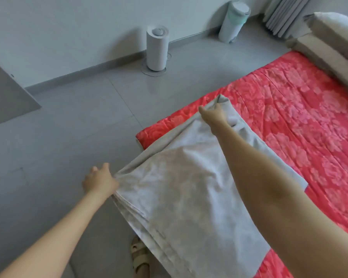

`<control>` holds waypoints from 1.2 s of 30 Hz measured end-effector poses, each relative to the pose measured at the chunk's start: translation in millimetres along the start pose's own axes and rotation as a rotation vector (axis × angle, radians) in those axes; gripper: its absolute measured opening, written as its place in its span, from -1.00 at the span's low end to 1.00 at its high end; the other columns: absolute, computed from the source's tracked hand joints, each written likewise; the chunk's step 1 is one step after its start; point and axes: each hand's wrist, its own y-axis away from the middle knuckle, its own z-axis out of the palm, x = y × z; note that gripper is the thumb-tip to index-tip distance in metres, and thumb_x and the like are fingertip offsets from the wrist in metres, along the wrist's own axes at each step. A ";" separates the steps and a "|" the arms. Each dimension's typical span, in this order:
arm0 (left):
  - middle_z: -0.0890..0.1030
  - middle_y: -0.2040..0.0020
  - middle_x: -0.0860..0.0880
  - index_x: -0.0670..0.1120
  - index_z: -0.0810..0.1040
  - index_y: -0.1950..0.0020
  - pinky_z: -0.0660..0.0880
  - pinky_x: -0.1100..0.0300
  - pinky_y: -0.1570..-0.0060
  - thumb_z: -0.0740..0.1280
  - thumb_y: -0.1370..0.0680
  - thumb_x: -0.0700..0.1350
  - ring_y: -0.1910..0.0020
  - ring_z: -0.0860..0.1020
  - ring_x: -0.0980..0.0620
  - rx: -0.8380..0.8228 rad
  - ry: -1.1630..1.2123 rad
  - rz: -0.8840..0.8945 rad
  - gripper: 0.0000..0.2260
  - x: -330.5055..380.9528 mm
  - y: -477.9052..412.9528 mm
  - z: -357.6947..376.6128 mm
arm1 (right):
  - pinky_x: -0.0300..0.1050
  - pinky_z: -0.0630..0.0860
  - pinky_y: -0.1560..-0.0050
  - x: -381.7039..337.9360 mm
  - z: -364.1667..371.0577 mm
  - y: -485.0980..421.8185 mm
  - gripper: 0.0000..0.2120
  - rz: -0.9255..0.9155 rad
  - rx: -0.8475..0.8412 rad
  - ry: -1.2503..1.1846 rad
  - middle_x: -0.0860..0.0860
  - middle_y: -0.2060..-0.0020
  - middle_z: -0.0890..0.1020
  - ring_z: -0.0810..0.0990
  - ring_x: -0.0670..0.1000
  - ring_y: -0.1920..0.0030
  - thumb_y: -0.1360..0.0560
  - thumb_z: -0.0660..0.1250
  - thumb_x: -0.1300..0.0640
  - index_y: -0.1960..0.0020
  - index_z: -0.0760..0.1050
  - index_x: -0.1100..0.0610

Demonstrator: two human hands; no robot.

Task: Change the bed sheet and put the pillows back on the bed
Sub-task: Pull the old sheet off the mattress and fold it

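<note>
Looks like the opening-out of the fresh sheet [179, 187]; pinched at its near left corner by the left hand [100, 180], fingers bent tight on the cloth; gripped at its far end by the right hand [213, 114], fingers curled into the fold, arm stretched out; lies folded in several layers on the near left corner of the red bed [299, 121], with the near left edge hanging past the bed side above the floor [68, 117]; runs long from near to far, about along the left side of the bed, stacked fold edges turned to the near left; better to hold only the top layer, to lift it free of the layers below, and to carry it toward the right, across the bed; better also to keep the cloth tight between both grips, so as not to let the hanging part slide to the floor; pillows [329, 37] piled at the far right, well apart, not to be touched yet.
</note>
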 end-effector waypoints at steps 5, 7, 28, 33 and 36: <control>0.49 -0.27 -0.19 -0.13 0.45 -0.33 0.36 0.04 -0.21 0.24 -0.52 -0.19 -0.24 0.44 -0.21 0.009 0.170 0.225 -0.63 60.2 -26.4 52.1 | -0.07 0.35 -0.21 72.2 -3.3 -36.4 -0.58 -0.088 0.085 0.267 0.10 -0.24 0.54 0.47 0.11 -0.26 -0.58 0.20 0.07 -0.41 0.34 0.15; 0.52 -0.24 -0.19 -0.16 0.48 -0.30 0.36 0.03 -0.19 0.23 -0.53 -0.22 -0.22 0.46 -0.21 0.015 0.241 0.278 -0.67 89.7 -40.2 68.8 | -0.08 0.35 -0.18 103.0 -12.1 -56.6 -0.66 -0.148 0.113 0.373 0.12 -0.21 0.56 0.48 0.14 -0.24 -0.60 0.19 0.11 -0.35 0.42 0.16; 0.57 0.28 -0.07 -0.24 0.56 0.25 0.24 0.22 0.26 0.32 -0.53 -0.29 0.25 0.49 -0.03 0.254 0.400 0.495 -0.85 202.8 -138.8 67.4 | -0.01 0.48 0.09 84.0 -24.9 -257.7 -0.78 -1.138 0.122 0.825 0.02 0.18 0.69 0.60 0.17 0.08 -0.48 0.21 0.21 0.19 0.63 0.16; 0.59 0.21 -0.14 -0.25 0.58 0.17 0.28 0.13 0.23 0.31 -0.54 -0.25 0.19 0.52 -0.15 0.262 0.344 0.443 -0.88 222.6 -150.5 72.6 | -0.05 0.39 0.00 54.2 -10.5 -275.5 -0.77 -0.911 0.064 0.897 0.05 0.06 0.66 0.54 0.13 -0.14 -0.48 0.21 0.28 0.03 0.61 0.11; 0.55 0.29 -0.11 -0.23 0.55 0.22 0.36 0.11 0.30 0.39 -0.49 -0.20 0.30 0.50 -0.11 0.282 0.296 0.531 -0.87 223.4 -145.4 74.7 | 0.00 0.38 -0.06 44.6 12.5 -282.3 -0.71 -0.736 0.087 0.972 0.13 0.01 0.63 0.53 0.18 -0.11 -0.46 0.21 0.35 -0.06 0.59 0.12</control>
